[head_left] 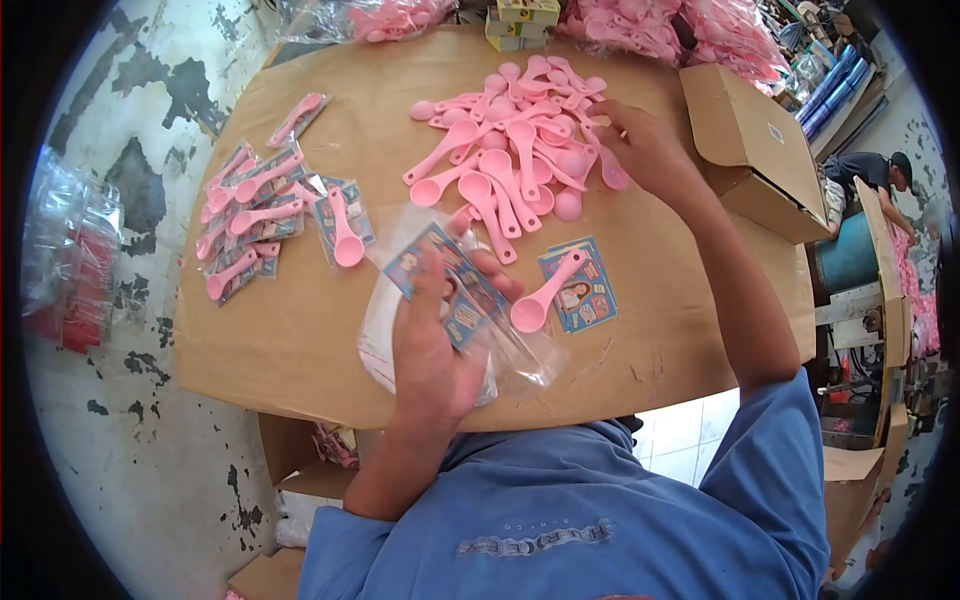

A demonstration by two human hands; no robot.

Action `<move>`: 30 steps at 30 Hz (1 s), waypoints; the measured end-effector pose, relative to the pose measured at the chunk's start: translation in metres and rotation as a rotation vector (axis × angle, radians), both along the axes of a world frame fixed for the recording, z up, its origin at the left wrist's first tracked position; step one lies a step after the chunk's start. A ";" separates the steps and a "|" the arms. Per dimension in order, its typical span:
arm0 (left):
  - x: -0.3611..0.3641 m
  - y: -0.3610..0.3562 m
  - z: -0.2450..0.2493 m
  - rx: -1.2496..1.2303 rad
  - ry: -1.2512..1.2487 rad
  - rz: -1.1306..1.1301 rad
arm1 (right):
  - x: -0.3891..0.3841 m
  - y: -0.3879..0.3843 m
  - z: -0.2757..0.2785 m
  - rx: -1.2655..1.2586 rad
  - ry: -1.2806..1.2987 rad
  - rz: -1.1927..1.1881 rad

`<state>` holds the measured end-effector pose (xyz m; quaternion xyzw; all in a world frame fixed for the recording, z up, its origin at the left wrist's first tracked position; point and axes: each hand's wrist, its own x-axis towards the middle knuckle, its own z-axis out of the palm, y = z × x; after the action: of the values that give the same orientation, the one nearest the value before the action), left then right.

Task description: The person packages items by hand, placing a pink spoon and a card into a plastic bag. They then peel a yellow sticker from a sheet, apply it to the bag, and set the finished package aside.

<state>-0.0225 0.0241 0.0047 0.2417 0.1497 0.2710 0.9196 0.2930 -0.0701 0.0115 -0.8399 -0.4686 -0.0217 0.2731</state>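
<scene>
My left hand [440, 345] is closed on a clear plastic bag [535, 360] with a blue printed card [455, 285] inside it. At the right edge of a heap of pink measuring spoons [525, 140], my right hand [640, 150] has its fingers bent around the handle of one pink measuring spoon [612, 172]; the grip is partly hidden. Between me and the heap, a single spoon [540, 305] lies on a small stack of printed cards [592, 295]. Under my left hand is a white plastic packet [378, 340], partly covered.
Bagged spoons with cards [250, 205] lie in a group on the left of the brown-covered table [300, 340]. An open cardboard box [750, 150] stands at the right edge. Small boxes [522, 20] and bags of pink spoons [625, 35] sit at the back. Another person [875, 175] bends at far right.
</scene>
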 end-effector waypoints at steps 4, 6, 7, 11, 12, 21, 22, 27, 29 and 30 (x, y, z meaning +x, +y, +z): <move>-0.005 -0.001 -0.002 0.069 0.046 -0.002 | 0.023 0.029 -0.031 -0.142 -0.137 -0.046; -0.008 0.002 -0.002 0.083 0.061 0.032 | 0.021 0.034 -0.034 -0.068 -0.158 -0.062; -0.008 0.004 -0.003 0.080 0.059 0.046 | 0.021 0.035 -0.036 -0.033 -0.166 -0.068; -0.008 0.009 -0.005 0.045 0.049 0.085 | 0.031 0.021 -0.024 -0.003 0.242 0.052; -0.007 0.008 -0.007 0.025 0.054 0.088 | 0.038 0.006 -0.025 0.030 0.206 0.081; -0.007 0.044 -0.009 0.104 -0.137 0.512 | -0.074 -0.100 0.040 0.506 0.422 0.004; -0.005 0.046 -0.007 0.131 -0.161 0.537 | -0.089 -0.108 0.037 0.550 0.506 0.004; 0.006 0.036 -0.001 0.196 -0.214 0.518 | -0.157 -0.117 0.010 0.873 0.918 -0.050; 0.011 0.033 0.000 0.213 -0.223 0.506 | -0.182 -0.103 0.002 0.945 1.016 -0.103; 0.012 0.031 0.000 0.215 -0.214 0.501 | -0.190 -0.097 -0.004 0.955 1.073 -0.097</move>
<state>-0.0102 0.0555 0.0044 0.2634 0.0771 0.5281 0.8036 0.1034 -0.1672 0.0072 -0.5433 -0.1713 0.1794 0.8020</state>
